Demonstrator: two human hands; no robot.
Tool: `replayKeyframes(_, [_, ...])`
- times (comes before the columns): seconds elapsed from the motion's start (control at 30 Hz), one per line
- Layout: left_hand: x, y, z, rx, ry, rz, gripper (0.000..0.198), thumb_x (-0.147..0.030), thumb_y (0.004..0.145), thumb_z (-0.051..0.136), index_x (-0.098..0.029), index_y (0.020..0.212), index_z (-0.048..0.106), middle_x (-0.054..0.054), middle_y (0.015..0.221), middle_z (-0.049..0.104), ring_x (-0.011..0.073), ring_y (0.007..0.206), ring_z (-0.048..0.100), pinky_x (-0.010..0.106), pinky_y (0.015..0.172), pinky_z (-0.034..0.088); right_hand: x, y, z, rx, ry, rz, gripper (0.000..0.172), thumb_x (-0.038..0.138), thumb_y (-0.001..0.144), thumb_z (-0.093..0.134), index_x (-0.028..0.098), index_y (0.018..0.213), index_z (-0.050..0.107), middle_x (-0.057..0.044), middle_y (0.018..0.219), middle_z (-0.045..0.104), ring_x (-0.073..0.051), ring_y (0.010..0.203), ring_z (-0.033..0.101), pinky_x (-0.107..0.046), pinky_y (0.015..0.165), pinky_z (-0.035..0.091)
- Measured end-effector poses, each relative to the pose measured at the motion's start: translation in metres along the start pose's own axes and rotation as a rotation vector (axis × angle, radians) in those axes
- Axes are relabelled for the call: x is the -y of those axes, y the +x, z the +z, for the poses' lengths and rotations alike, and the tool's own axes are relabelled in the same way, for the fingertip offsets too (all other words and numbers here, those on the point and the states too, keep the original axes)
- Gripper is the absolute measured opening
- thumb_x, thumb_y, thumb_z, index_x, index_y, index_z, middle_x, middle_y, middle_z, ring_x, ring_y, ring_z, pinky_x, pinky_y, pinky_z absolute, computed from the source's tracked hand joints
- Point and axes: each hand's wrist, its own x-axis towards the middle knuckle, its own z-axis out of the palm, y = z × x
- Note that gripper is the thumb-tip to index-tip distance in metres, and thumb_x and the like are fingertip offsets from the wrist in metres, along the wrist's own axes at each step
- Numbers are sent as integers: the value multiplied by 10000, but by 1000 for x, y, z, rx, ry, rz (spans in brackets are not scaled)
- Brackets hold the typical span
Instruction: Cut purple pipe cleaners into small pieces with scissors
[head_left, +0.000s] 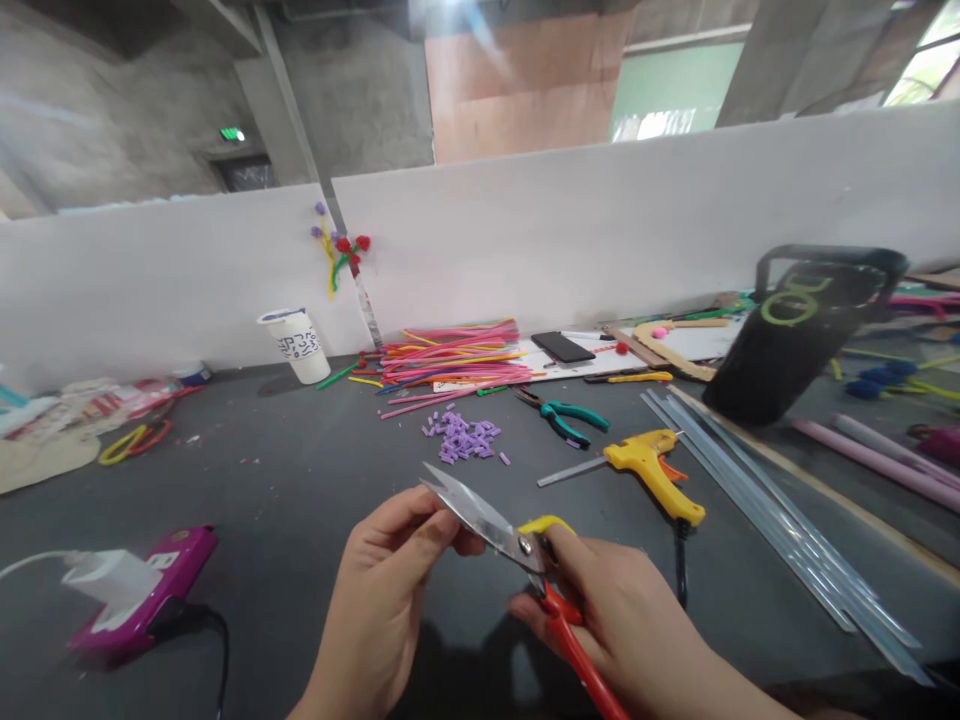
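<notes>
My right hand (619, 600) is closed around the handles of a pair of scissors (487, 522), one red and one yellow. Their metal blades point up and to the left, slightly parted at the tips. Beside the blades, my left hand (397, 565) has its thumb and fingers pinched together. Whatever it may hold is hidden by the fingers and the blade. Just beyond the blade tips, a loose pile of short purple pieces (461, 438) lies on the dark table (285, 490).
Teal-handled pliers (574, 418), a yellow glue gun (652, 470) and clear glue sticks (765, 510) lie right. A black bottle (799, 345) stands behind them. Pink pipe cleaners (450, 362), a phone (562, 347) and a white cup (300, 347) are at the back; a purple power strip (184, 560) is left.
</notes>
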Motion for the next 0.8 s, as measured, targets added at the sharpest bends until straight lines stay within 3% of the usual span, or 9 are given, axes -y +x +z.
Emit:
replayKeyframes(0.43, [-2, 1, 0, 12, -12, -13, 41, -179, 686, 637, -180, 681, 678, -22, 609, 639, 79, 580, 564, 169, 591, 440, -2, 0, 3, -17, -11, -9, 310, 505, 770, 447, 210, 676, 434, 23, 500, 508, -143, 441, 488, -224, 436, 244])
replayKeyframes(0.67, [-2, 3, -1, -70, -29, 12, 33, -172, 652, 653, -174, 683, 665, -3, 646, 648, 106, 598, 583, 203, 586, 467, 1, 3, -5, 56, 180, 74, 286, 446, 777, 455, 219, 624, 373, 34, 504, 497, -113, 439, 432, -199, 431, 261])
replayKeyframes(0.8, [-2, 3, -1, -86, -20, 13, 20, -158, 646, 652, -169, 662, 645, -14, 613, 623, 93, 576, 565, 186, 571, 458, 2, 3, -7, 28, 138, 103, 268, 454, 719, 520, 219, 671, 400, 35, 523, 496, -126, 459, 436, -207, 446, 258])
